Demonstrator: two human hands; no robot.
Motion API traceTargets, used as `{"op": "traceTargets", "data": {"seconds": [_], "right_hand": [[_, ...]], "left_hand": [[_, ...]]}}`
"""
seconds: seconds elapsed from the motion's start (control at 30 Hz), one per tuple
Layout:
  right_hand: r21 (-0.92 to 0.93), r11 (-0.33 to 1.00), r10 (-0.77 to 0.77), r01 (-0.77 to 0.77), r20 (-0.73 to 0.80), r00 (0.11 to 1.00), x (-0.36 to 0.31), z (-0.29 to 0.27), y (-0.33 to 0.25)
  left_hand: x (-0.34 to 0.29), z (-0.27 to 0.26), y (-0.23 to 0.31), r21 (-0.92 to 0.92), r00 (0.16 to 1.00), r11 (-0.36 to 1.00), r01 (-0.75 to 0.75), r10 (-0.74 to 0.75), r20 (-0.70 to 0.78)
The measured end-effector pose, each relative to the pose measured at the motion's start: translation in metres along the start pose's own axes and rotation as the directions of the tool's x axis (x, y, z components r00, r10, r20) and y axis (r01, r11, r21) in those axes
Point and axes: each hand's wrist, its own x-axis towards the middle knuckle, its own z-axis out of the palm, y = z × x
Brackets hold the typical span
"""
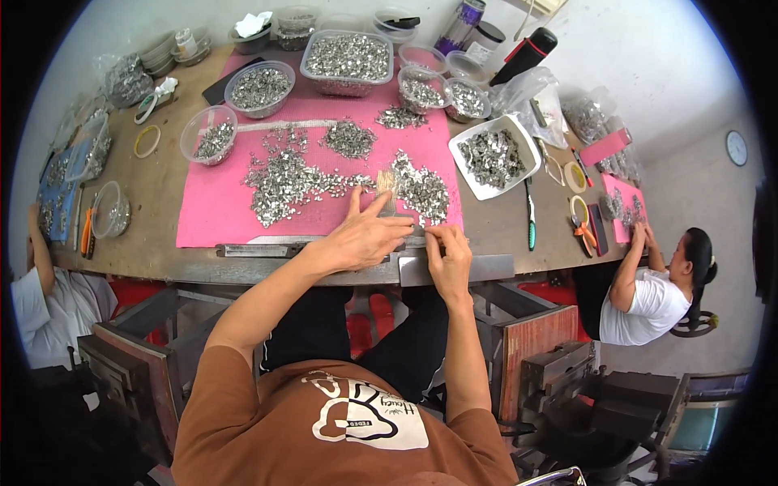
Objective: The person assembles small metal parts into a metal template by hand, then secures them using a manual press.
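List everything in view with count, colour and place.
Workbench: one, brown, centre
Main mat: one, pink, front centre
Metal pieces: uncountable, silver, mat and tubs
Rectangular tub: one, clear, mat's back
Round tubs: several, clear, around mat
Square dish: one, white, right of mat
Flask: one, black, back right
Orange-handled tools: two, left and right
Bristles: one bundle, tan, left fingertips
Clock: one, blue-rimmed, right wall
Co-workers: two, white-shirted, left and right
Shirt: one, brown, lower centre
Left hand: one, bare, front edge
Right hand: one, bare, beside left
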Motion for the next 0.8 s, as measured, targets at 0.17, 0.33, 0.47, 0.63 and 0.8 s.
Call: {"op": "traceTargets", "data": {"seconds": [0.17, 0.33, 0.47, 0.63, 0.8], "right_hand": [[0.011, 0.995, 0.096, -0.096, -0.019, 0.995, 0.006, 0.004, -0.001], [-0.1, 0.994, 0.04, -0.044, -0.039, 0.998, 0.008, 0.012, 0.004], [-0.05, 0.996, 0.078, -0.077, 0.011, 0.997, 0.008, 0.007, 0.008], [0.169, 0.964, 0.199, -0.204, 0.048, 0.979, 0.007, -0.002, 0.005], [0.021, 1.0, -0.003, 0.002, 0.031, 1.0, 0.012, -0.002, 0.009]], "left_hand": [[0.005, 0.002, -0.007, -0.196, 0.973, 0.98, 0.036, -0.079, -0.217], [0.02, 0.011, 0.0, -0.063, 0.948, 0.996, 0.059, -0.076, -0.309], [0.027, 0.015, 0.003, -0.048, 0.949, 0.998, 0.05, -0.063, -0.31], [0.028, 0.01, 0.0, 0.02, 0.97, 1.0, -0.011, 0.015, -0.241], [0.03, 0.011, -0.006, -0.045, 0.956, 0.997, 0.058, -0.068, -0.286]]}}
